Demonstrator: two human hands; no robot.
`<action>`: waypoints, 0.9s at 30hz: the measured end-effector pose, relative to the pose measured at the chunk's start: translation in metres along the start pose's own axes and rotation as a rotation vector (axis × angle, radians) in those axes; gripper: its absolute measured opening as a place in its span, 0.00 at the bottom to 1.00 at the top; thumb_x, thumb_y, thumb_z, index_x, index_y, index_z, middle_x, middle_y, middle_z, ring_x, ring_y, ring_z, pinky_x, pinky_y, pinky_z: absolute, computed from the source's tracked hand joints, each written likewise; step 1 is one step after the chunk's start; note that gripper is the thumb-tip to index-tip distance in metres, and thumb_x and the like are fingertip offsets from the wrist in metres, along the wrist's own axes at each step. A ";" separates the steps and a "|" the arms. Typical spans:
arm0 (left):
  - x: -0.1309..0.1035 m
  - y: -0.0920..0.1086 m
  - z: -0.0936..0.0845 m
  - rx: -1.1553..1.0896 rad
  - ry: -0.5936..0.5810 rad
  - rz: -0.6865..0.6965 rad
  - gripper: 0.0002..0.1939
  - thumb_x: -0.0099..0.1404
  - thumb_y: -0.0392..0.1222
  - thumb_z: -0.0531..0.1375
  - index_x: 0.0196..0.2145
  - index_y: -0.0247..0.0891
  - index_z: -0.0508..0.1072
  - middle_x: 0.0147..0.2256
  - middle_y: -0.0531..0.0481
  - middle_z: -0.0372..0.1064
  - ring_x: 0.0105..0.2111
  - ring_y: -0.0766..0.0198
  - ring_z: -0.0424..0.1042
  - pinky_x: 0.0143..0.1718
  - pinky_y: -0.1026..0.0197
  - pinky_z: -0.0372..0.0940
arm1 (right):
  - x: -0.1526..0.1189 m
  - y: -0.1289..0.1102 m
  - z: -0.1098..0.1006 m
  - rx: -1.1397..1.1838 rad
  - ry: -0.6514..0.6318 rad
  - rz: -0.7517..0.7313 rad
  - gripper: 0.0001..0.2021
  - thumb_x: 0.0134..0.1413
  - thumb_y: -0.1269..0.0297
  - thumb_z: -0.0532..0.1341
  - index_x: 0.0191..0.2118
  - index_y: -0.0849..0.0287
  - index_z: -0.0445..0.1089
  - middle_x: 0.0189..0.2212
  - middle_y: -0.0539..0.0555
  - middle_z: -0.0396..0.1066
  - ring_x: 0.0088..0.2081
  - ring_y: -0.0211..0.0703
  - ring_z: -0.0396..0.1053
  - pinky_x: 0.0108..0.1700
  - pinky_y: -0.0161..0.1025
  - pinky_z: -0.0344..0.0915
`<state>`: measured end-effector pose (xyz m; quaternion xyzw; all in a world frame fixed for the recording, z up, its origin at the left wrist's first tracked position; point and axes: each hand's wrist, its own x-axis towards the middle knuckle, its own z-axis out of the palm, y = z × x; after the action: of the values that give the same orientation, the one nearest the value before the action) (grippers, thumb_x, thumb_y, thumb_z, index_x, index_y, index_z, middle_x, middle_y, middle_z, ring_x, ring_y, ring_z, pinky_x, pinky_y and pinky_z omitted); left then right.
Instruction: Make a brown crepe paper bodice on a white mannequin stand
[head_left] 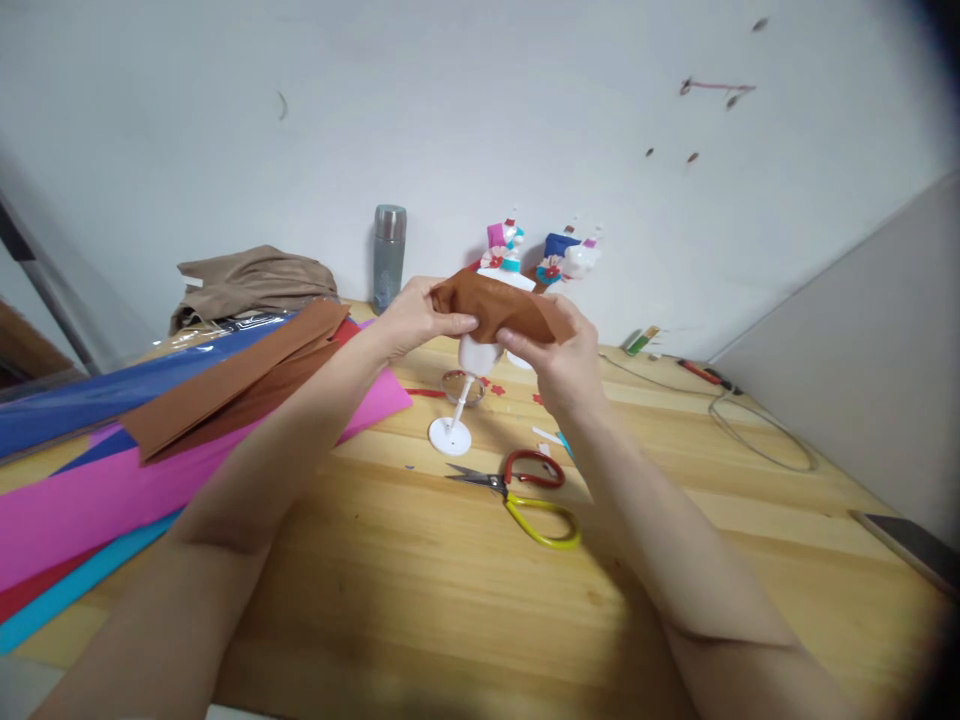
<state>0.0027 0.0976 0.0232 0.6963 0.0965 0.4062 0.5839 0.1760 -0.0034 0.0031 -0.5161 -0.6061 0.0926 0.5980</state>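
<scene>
Between both hands a piece of brown crepe-like paper (495, 308) is stretched out, raised over the table. My left hand (420, 318) pinches its left end, thumb in front. At the other end my right hand (566, 350) grips the paper, its thumb pointing left. Just behind and below is a white goblet-shaped stand (459, 412) with a round base; the paper covers its top. Scissors (499, 482) with one red and one yellow handle lie in front, blades slightly parted. Two decorated white figures, one with a pink piece (496, 235) and one with a blue hat (561, 245), stand behind.
Folded brown sheets (240, 375) lie over pink (150, 490) and blue sheets on the left, beside a brown cloth (255, 280). A steel-topped flask (389, 258) stands by the wall. A roll of tape (463, 388), a cable (772, 455) and a phone (907, 545) are also on the table.
</scene>
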 end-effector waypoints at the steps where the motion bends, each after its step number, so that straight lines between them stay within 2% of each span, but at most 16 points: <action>1: 0.000 0.000 0.000 0.000 -0.003 0.002 0.17 0.44 0.39 0.74 0.33 0.34 0.77 0.30 0.52 0.77 0.35 0.62 0.74 0.41 0.57 0.72 | 0.000 0.001 0.001 0.029 0.023 0.006 0.16 0.44 0.56 0.71 0.37 0.53 0.68 0.34 0.50 0.72 0.38 0.48 0.71 0.42 0.47 0.69; 3: -0.001 0.000 0.001 0.008 -0.003 0.002 0.16 0.45 0.39 0.73 0.33 0.34 0.77 0.30 0.52 0.76 0.35 0.61 0.74 0.40 0.57 0.72 | 0.000 0.000 0.002 0.078 0.068 0.008 0.16 0.41 0.58 0.73 0.36 0.54 0.71 0.32 0.50 0.73 0.38 0.49 0.72 0.44 0.50 0.71; 9: -0.002 0.002 0.001 0.011 -0.025 0.019 0.16 0.46 0.38 0.73 0.34 0.34 0.77 0.30 0.52 0.76 0.34 0.61 0.74 0.39 0.58 0.72 | 0.000 -0.002 0.002 0.151 0.080 0.017 0.15 0.42 0.64 0.73 0.39 0.54 0.78 0.35 0.52 0.78 0.40 0.52 0.76 0.48 0.55 0.72; 13: -0.001 0.002 0.000 -0.021 -0.058 0.024 0.17 0.47 0.38 0.73 0.36 0.34 0.77 0.31 0.52 0.77 0.36 0.60 0.75 0.42 0.56 0.72 | 0.000 -0.002 0.003 0.147 0.096 0.022 0.17 0.41 0.63 0.73 0.41 0.54 0.78 0.37 0.52 0.80 0.42 0.54 0.77 0.50 0.57 0.73; 18: -0.001 -0.001 0.000 -0.029 -0.029 -0.014 0.22 0.46 0.40 0.75 0.38 0.33 0.77 0.34 0.49 0.79 0.39 0.55 0.77 0.41 0.54 0.73 | 0.000 -0.004 0.004 0.195 0.092 0.023 0.18 0.42 0.62 0.73 0.42 0.57 0.77 0.38 0.54 0.80 0.42 0.53 0.77 0.52 0.56 0.73; 22: 0.000 -0.002 -0.001 -0.030 -0.029 -0.006 0.20 0.46 0.41 0.75 0.37 0.34 0.77 0.34 0.49 0.79 0.38 0.57 0.76 0.41 0.56 0.72 | -0.001 -0.007 0.004 0.208 0.094 0.033 0.18 0.42 0.62 0.73 0.42 0.59 0.77 0.38 0.57 0.80 0.41 0.53 0.77 0.50 0.55 0.72; 27: -0.002 0.001 0.002 -0.043 -0.026 -0.011 0.18 0.48 0.36 0.74 0.37 0.31 0.76 0.32 0.50 0.78 0.38 0.58 0.74 0.40 0.58 0.71 | -0.001 -0.005 0.004 0.190 0.085 0.022 0.20 0.41 0.58 0.74 0.43 0.57 0.77 0.39 0.55 0.80 0.43 0.55 0.77 0.51 0.56 0.72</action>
<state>0.0026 0.0950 0.0232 0.6883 0.0839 0.3960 0.6020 0.1700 -0.0043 0.0050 -0.4672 -0.5630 0.1343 0.6683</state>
